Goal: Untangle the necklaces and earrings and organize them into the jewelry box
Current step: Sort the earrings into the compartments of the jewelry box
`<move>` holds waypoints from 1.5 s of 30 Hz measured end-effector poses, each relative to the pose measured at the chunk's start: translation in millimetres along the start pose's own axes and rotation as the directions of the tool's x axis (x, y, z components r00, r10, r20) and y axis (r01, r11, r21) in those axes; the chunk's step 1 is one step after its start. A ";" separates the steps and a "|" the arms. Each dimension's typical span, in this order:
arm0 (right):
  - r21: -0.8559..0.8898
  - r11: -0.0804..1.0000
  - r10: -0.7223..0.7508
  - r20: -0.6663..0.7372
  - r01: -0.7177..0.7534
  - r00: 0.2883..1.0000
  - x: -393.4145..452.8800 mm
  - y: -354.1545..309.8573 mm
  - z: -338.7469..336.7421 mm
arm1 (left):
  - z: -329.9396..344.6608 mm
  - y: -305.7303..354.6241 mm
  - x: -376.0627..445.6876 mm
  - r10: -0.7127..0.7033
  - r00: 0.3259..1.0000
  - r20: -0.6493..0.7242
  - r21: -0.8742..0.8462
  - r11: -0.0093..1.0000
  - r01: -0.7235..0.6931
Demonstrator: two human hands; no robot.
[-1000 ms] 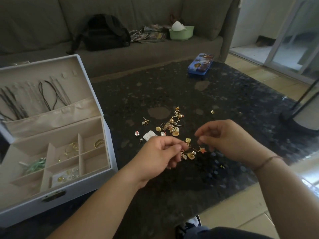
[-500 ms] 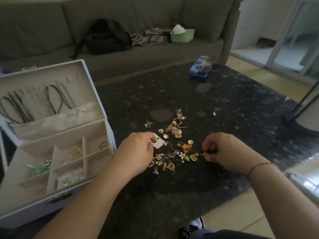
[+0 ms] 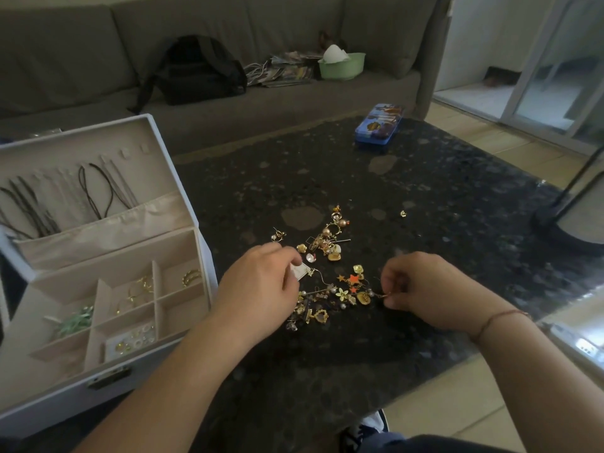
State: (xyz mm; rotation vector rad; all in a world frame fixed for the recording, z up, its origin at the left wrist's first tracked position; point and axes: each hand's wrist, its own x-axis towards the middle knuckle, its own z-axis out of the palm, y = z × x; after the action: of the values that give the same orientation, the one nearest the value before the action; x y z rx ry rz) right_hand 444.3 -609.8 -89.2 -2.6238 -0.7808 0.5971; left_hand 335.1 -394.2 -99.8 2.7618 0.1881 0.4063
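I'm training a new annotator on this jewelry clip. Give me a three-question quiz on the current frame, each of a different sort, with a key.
1. True or false: the jewelry box lid is shut.
2. The right hand pinches: A) the blue tin B) an end of the tangled jewelry C) nothing.
3. Fill in: the left hand pinches a small white ____.

Key: 1 false; 2 B; 3 card.

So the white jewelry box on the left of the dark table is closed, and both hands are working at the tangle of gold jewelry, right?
Not quite: the head view shows the white jewelry box open, its lid raised. The rest holds: both hands work at the tangle of gold jewelry on the dark table.
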 end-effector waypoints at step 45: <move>0.944 0.122 -0.089 -0.296 0.305 0.951 -11.3 -84.1 19.5 | -44.7 12.3 -15.8 -0.273 0.875 0.400 -0.914 -0.190 0.358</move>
State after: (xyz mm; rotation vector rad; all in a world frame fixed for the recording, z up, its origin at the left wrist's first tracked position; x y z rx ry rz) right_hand 389.7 -545.9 -66.5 -1.2090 -0.3810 0.5096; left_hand 307.7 -394.4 -59.2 1.0109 0.3659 0.1438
